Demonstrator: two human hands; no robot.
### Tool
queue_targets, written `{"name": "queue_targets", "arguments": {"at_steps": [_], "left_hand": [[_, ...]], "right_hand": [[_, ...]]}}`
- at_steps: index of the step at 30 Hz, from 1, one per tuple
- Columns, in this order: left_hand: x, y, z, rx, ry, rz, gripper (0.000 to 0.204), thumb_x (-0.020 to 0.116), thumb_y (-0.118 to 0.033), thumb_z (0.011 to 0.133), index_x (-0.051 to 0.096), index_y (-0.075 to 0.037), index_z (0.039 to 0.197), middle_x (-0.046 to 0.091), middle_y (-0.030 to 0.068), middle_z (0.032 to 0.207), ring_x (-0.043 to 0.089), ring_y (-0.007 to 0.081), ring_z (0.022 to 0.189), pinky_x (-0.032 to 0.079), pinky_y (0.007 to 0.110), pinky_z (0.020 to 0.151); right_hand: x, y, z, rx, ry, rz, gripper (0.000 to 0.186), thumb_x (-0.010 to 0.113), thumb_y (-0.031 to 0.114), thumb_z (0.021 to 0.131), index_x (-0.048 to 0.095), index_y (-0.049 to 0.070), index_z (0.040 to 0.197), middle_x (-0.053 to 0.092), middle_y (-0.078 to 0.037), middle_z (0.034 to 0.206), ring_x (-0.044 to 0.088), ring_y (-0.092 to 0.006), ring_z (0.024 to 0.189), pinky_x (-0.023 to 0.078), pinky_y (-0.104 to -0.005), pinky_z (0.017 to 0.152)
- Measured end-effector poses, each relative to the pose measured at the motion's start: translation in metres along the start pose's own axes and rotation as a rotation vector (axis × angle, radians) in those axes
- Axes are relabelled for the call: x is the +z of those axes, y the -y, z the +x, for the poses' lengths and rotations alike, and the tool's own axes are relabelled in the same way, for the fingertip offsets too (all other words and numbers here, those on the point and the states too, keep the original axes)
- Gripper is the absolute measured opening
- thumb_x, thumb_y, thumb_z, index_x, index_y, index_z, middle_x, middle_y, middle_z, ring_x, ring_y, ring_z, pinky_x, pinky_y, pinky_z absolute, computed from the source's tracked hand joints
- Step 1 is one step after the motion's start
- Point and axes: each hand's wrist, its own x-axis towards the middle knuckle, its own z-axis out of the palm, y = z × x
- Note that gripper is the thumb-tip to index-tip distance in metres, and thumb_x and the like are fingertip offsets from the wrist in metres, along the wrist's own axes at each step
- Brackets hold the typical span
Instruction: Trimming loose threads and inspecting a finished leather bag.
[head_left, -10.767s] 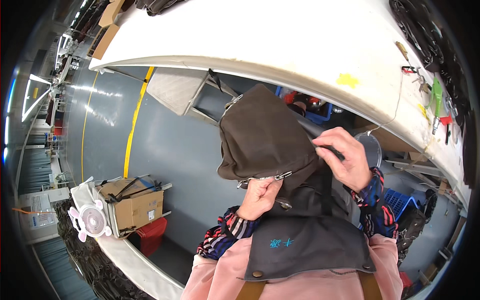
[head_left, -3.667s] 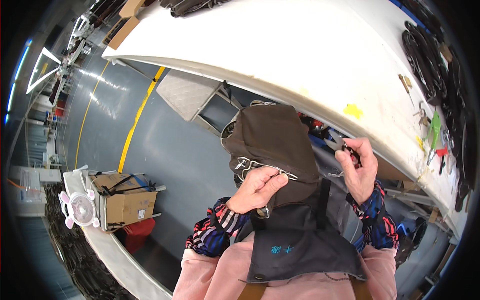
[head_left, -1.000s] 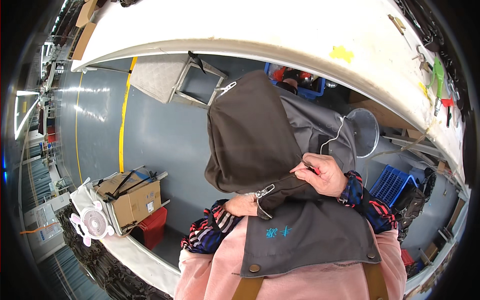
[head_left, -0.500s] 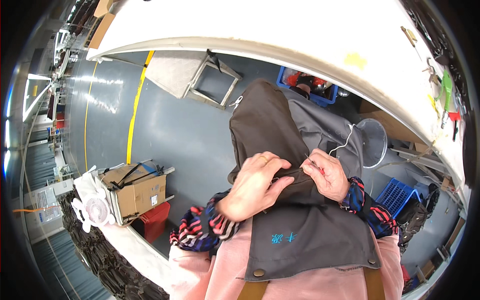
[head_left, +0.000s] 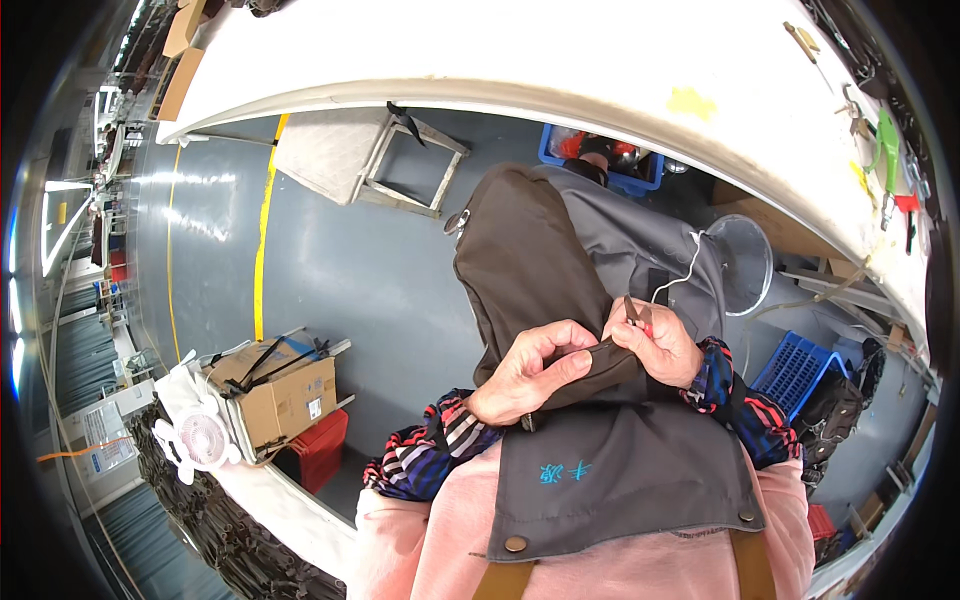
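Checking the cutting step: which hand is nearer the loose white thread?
Right. The right hand holds small snips just below the white thread. The left hand grips the dark garment lower down, farther from it.

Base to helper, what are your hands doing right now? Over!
Left hand pinching the brown garment. Right hand gripping small snips beside it. White cord hangs near the blades; nothing else in the way.

A cardboard box (head_left: 283, 393) sits beside a white fan (head_left: 200, 440), blue crates (head_left: 800, 362) opposite.
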Motion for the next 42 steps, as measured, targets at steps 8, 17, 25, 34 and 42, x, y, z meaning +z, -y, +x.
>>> {"name": "queue_targets", "arguments": {"at_steps": [8,17,25,34,42], "left_hand": [[0.007,-0.003,0.006,0.129,-0.024,0.342,0.009,0.057,-0.008,0.084,0.051,-0.001,0.086,0.049,-0.0032,0.075,0.041,0.0031,0.07,0.036,0.02,0.064],[0.013,0.0,0.011,0.278,-0.2,0.625,0.01,0.06,-0.005,0.078,0.052,-0.001,0.083,0.051,0.0023,0.07,0.045,0.0061,0.065,0.038,0.023,0.059],[0.017,-0.002,0.014,0.285,-0.279,0.673,0.011,0.06,-0.002,0.071,0.054,0.0,0.08,0.056,0.0076,0.072,0.053,0.015,0.065,0.042,0.027,0.061],[0.025,0.002,0.023,0.399,-0.377,0.776,0.014,0.062,-0.003,0.069,0.049,-0.001,0.072,0.054,0.0099,0.068,0.054,0.023,0.064,0.043,0.03,0.06],[0.028,0.007,0.027,0.484,-0.431,0.904,0.016,0.062,-0.002,0.067,0.048,-0.001,0.074,0.055,0.0099,0.07,0.056,0.0255,0.066,0.045,0.033,0.059]], "right_hand": [[-0.005,0.011,0.0,0.094,0.006,-0.103,0.017,0.049,0.013,0.088,0.05,-0.001,0.078,0.045,-0.004,0.069,0.043,-0.0108,0.061,0.037,-0.0233,0.058],[-0.011,0.053,-0.006,-0.005,-0.181,-0.474,0.019,0.06,-0.006,0.073,0.058,0.002,0.089,0.055,-0.006,0.085,0.056,-0.015,0.068,0.044,-0.0236,0.061],[-0.004,0.062,-0.01,-0.097,-0.071,-0.794,0.029,0.061,-0.008,0.062,0.059,0.002,0.089,0.056,-0.008,0.088,0.059,-0.0212,0.069,0.05,-0.0289,0.057],[-0.001,0.054,-0.009,0.09,-0.24,-0.621,0.015,0.068,0.0,0.068,0.063,0.0,0.082,0.057,-0.009,0.078,0.056,-0.0163,0.061,0.044,-0.0248,0.053],[0.003,0.056,-0.009,0.069,-0.298,-0.674,0.014,0.067,0.001,0.069,0.063,0.0,0.082,0.056,-0.009,0.074,0.054,-0.0173,0.059,0.043,-0.026,0.052]]}}
